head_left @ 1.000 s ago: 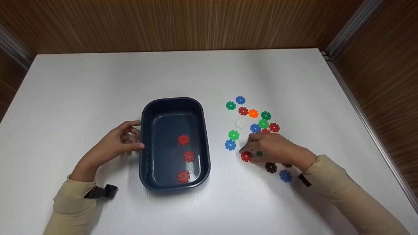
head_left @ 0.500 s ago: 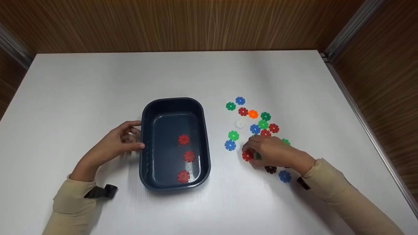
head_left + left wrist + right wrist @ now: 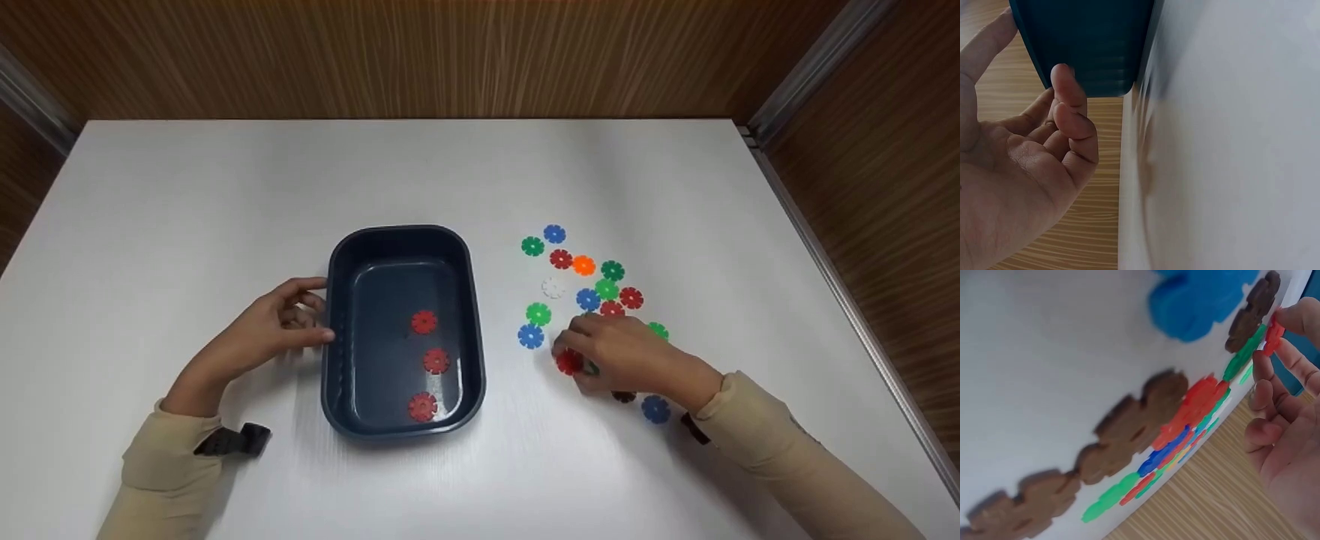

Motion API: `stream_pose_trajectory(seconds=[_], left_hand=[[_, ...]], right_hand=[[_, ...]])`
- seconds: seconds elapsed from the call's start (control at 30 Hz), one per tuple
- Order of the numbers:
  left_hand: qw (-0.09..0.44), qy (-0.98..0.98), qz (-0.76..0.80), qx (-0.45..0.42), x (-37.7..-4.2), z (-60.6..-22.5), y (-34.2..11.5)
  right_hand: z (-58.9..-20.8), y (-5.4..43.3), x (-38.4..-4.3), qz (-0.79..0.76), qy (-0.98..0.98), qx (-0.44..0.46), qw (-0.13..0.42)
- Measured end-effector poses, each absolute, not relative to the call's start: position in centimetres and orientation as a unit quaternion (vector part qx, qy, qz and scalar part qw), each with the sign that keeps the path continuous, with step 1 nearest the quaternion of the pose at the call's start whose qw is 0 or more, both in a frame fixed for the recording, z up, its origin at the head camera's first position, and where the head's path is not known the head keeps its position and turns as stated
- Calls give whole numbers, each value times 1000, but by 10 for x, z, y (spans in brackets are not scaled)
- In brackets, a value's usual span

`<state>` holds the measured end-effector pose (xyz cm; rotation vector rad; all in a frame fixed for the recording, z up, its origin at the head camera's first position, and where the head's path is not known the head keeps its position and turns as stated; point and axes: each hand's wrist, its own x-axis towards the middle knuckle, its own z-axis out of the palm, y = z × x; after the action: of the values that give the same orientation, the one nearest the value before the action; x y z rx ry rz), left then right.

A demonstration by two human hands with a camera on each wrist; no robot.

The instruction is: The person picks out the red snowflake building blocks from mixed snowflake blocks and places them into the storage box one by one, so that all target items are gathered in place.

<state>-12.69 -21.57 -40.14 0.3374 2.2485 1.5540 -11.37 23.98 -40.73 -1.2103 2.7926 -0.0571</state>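
A dark blue plastic tub (image 3: 402, 433) stands on the white table, with three red notched discs, one of them a red disc (image 3: 436, 361), lying flat inside. My left hand (image 3: 255, 334) touches the tub's left side with thumb and forefinger spread apart; its other fingers bend loosely, as the left wrist view also shows. To the right of the tub, my right hand (image 3: 626, 352) pinches a red notched disc (image 3: 569, 362) between thumb and fingertips. In the right wrist view this red disc (image 3: 1274, 334) is seen edge-on. A dark green disc is partly hidden under the right hand.
Around the right hand lie loose discs: a blue disc (image 3: 531, 336), a light green disc (image 3: 538, 313), a white disc (image 3: 553, 287), an orange disc (image 3: 584, 265) and several others. Brown discs (image 3: 1134, 427) show in the right wrist view. Wood-grain panels (image 3: 420, 60) border the table.
The right hand's fingertips have closed in around the red disc, which shifted slightly right. The left hand and tub stay in place.
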Motion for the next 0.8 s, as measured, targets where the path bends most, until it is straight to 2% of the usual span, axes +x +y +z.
stream_pose_trajectory(seconds=[0.4, 0.8], left_hand=[[194, 816, 534, 108, -127, -401, -216], [191, 820, 528, 107, -128, -402, -217]], right_hand=[[-404, 239, -111, -45, 925, -368, 80], [-400, 236, -112, -23, 923, -380, 61]])
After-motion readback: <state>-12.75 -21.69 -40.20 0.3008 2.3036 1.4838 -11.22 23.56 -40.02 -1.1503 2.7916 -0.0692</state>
